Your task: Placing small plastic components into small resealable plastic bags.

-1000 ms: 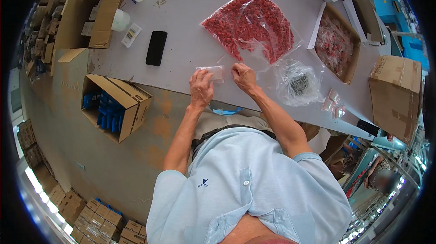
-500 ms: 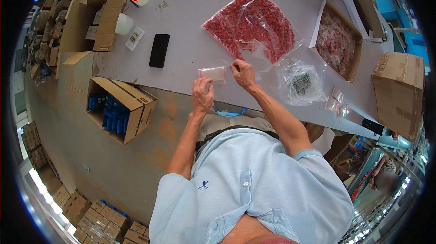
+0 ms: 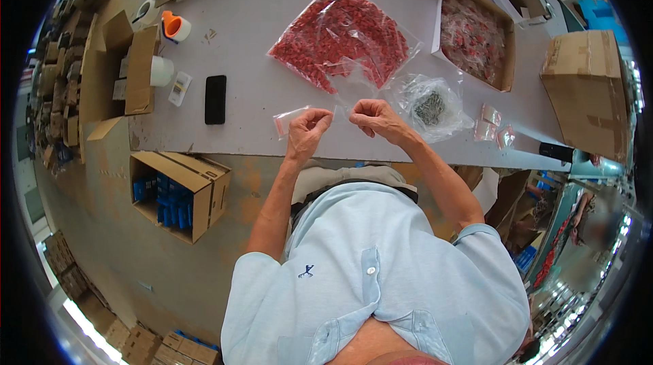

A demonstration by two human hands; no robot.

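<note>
My left hand is closed in a pinch above the table, beside a small stack of clear plastic bags with a red edge. Just to its right, my right hand is also pinched, its fingertips facing the left ones. A faint transparent film shows between the fingertips; what each hand grips is too small to tell. Beyond the hands lies a large clear bag of small red pieces. A crumpled clear bag of small dark metal pieces sits right of my right hand.
An open carton holds filled small packets; several more packets lie near the table's right edge. A black phone, an orange tape dispenser and an open cardboard box are at left. A carton of blue packs stands below the table edge.
My left hand has come off the small bag stack and closed into a pinch nearer my right hand. My right hand has drawn back from the large red bag's edge. The view has shifted.
</note>
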